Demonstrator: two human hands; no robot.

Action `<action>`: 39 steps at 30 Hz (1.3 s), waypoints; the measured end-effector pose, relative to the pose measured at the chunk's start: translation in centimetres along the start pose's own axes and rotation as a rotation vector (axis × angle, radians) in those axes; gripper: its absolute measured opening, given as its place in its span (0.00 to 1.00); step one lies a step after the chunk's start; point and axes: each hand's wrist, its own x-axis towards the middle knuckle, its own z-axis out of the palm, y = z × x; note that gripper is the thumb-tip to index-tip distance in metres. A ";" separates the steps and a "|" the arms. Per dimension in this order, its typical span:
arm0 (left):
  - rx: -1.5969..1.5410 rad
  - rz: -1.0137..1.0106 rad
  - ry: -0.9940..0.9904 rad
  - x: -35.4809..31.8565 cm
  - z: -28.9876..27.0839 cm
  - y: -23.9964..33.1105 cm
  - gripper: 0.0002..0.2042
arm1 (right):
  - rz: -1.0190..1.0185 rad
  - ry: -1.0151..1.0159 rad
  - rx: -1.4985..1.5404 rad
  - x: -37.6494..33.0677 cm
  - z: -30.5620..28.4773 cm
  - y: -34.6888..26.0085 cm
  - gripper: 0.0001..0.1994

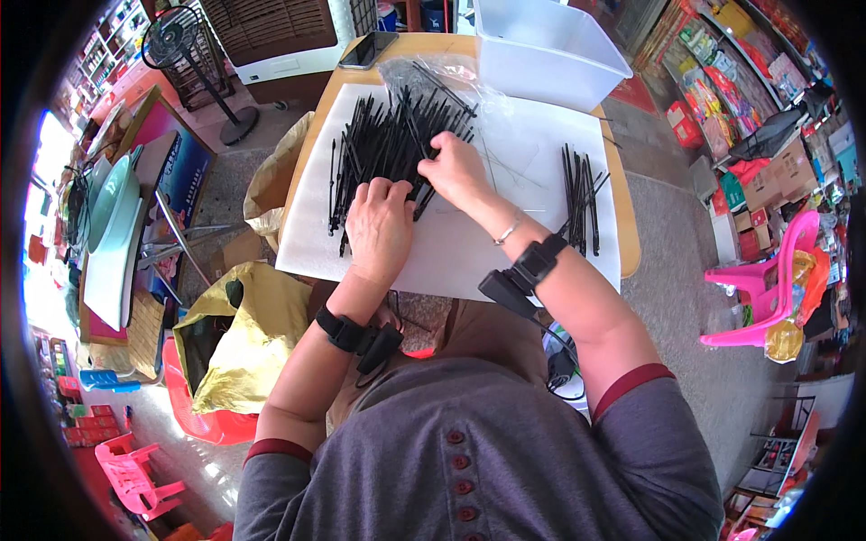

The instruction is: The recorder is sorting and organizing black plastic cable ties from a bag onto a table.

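Note:
A large heap of thin black sticks (374,135) lies on a white sheet (505,239) spread over the table. At the near edge of the heap, my left hand (379,230) has its fingers curled round the lower ends of some sticks. My right hand (456,169) pinches sticks at the heap's right side, thumb and forefinger together; the exact number between them is hidden. To the right, apart from the heap, a smaller bunch of black sticks (580,198) lies roughly lined up on the sheet. Some fine, wire-like strands (501,167) lie between the two groups.
A clear plastic bin (550,81) stands at the table's far right, beside a crumpled clear bag (433,72). A phone (368,50) lies at the far left corner. Left of the table are a yellow sack (257,343) and a brown paper bag (275,180). A pink chair (767,284) stands rightward.

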 end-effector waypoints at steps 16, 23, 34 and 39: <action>-0.983 -0.344 -0.435 -1.0 0.6 4.9 0.12 | 0.593 -0.364 1.305 -11.8 -9.4 1.4 0.11; -1.447 -0.621 -0.336 -0.4 0.0 3.3 0.07 | 0.380 -0.324 0.754 -11.2 -8.8 0.7 0.08; -1.368 -0.658 -0.332 -0.5 -0.4 2.3 0.12 | -0.429 -0.244 -0.505 -6.7 -9.8 2.2 0.03; -1.355 -0.609 -0.291 -1.4 -0.3 1.6 0.06 | -0.307 -0.191 -0.161 -4.6 -11.6 3.0 0.02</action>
